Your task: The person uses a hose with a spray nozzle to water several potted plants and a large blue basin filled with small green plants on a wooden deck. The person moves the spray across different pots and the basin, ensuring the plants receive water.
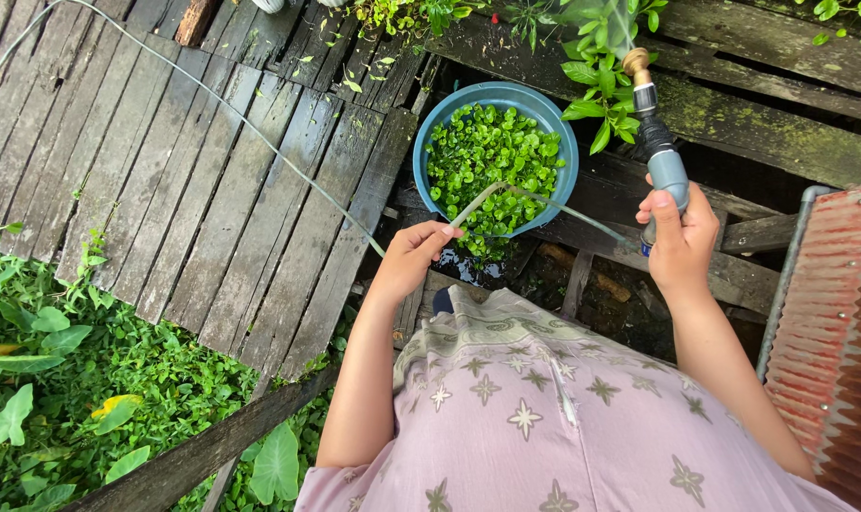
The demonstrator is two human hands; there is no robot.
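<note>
Head view looks straight down on a person standing on a weathered plank deck (212,180). At about 2 o'clock from the frame's centre, the right hand (679,237) is closed in a full fist around the grey grip of a hose spray nozzle (660,156), thumb laid along its side; the nozzle's brass tip points up toward 12 o'clock, into a leafy plant (601,71). Near the centre, slightly toward 10 o'clock, the left hand (413,254) is loosely curled, its fingertips pinched on a thin clear hose (260,142). That hose runs from the pinch away toward 10 and 11 o'clock across the deck to the top left corner, and on the other side it bends in a low arch over to the right hand.

Just above the left hand, at 12 o'clock, sits a round blue basin (430,123) filled with small round green leaves (492,156); the hose arch crosses its lower rim. The basin rests among dark, mossy beams (762,133) over a gap in the boards.

At 8 o'clock, low green weeds (80,379) crowd the deck's edge. At 4 o'clock, a rusty corrugated metal sheet (833,351) lies beside the right forearm. The person's pale pink patterned garment (544,417) fills 6 o'clock.
</note>
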